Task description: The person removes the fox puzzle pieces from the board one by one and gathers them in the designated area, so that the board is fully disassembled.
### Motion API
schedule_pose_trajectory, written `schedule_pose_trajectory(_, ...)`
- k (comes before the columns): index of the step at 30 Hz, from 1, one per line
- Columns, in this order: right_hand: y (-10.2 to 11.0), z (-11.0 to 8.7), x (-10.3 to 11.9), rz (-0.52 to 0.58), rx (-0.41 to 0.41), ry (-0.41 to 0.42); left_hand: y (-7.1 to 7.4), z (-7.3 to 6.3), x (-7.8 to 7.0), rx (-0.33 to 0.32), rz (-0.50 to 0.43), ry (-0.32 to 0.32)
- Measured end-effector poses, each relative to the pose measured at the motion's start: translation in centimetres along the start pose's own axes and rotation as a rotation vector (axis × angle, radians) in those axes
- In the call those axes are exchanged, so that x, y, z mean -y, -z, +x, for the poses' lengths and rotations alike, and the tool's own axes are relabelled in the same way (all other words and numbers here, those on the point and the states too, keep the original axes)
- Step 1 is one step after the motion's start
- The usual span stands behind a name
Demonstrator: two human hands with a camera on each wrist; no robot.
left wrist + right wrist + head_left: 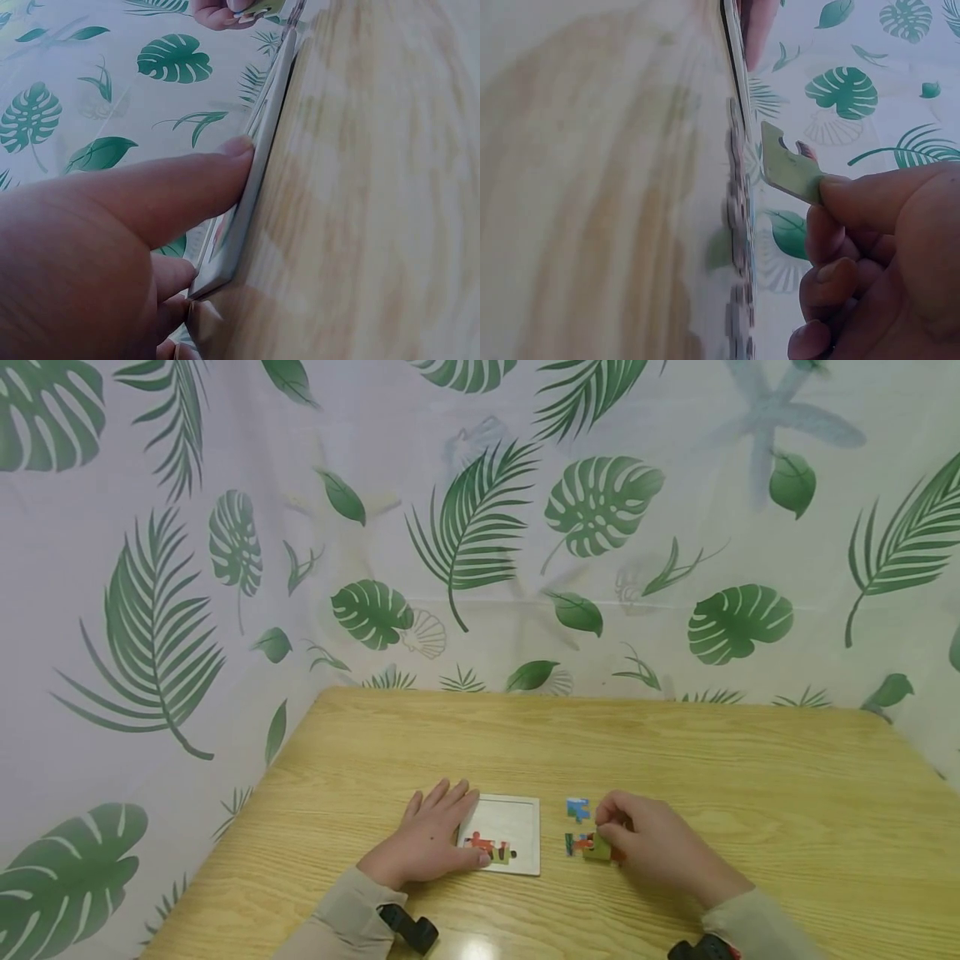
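A shallow white puzzle tray (510, 817) lies on the table, with a few joined jigsaw pieces (482, 842) along its lower left part. My left hand (429, 843) rests over the tray's left side, fingers extended. In the left wrist view its thumb (202, 184) presses on the tray's rim. To the right of the tray, my right hand (651, 842) pinches a yellow-green jigsaw piece (789, 166) between thumb and finger, tilted and raised off the tabletop. Loose jigsaw pieces lie beside and under that hand, some partly hidden by it.
A blue jigsaw piece (577, 808) lies between the tray and the right hand. The wood-grain table (375, 735) ends at a leaf-printed cloth (495, 635) hanging behind and at the sides. Both wrists wear a black camera strap.
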State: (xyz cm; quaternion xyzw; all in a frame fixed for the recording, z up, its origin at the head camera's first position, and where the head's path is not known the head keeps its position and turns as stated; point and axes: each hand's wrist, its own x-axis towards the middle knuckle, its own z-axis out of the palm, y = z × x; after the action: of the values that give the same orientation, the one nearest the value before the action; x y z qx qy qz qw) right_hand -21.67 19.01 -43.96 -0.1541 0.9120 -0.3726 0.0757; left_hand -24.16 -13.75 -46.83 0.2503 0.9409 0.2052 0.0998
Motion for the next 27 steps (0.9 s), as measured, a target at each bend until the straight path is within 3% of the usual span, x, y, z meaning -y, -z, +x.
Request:
schedule_pose_trajectory(7, 1.0, -0.7, -0.8, -0.069, -0.019, -0.004, 0.0, 0.0, 0.1, 0.003, 0.001, 0.007)
schedule_pose_trajectory(27, 2.6, -3.2, -3.4, -0.088, 0.02, 0.007, 0.1, 0.0, 0.0, -0.003, 0.011, 0.003)
